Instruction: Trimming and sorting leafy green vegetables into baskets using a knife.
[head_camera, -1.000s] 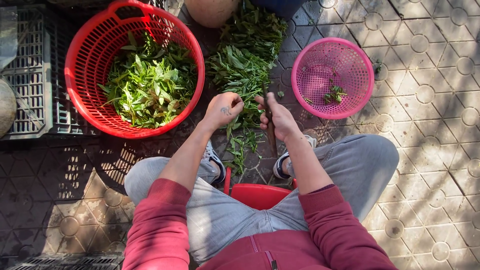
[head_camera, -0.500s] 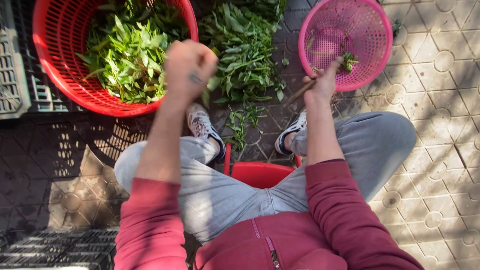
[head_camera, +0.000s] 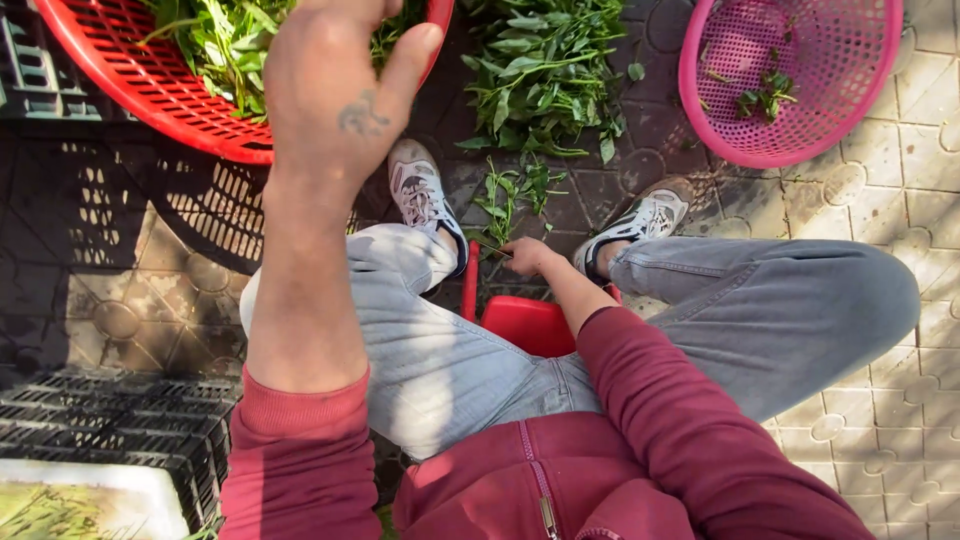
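My left hand (head_camera: 330, 100) is raised close to the camera over the rim of the red basket (head_camera: 150, 95), which holds leafy greens. I see its back and thumb, but the fingertips are cut off at the top edge. My right hand (head_camera: 525, 258) is down low between my shoes, closed on the stem of a small leafy sprig (head_camera: 505, 200) lying on the paving. A loose pile of greens (head_camera: 540, 70) lies just beyond it. The pink basket (head_camera: 860, 110) at the upper right holds a few green scraps.
I sit on a low red stool (head_camera: 520, 325) with my knees apart, white shoes (head_camera: 420, 190) on patterned paving stones. Black plastic crates (head_camera: 100, 420) lie at the lower left, with another at the upper left beside the red basket.
My right hand has come back from the pink basket down to the sprig between my feet. My left hand has risen nearer the camera over the red basket. The view tilted downward.
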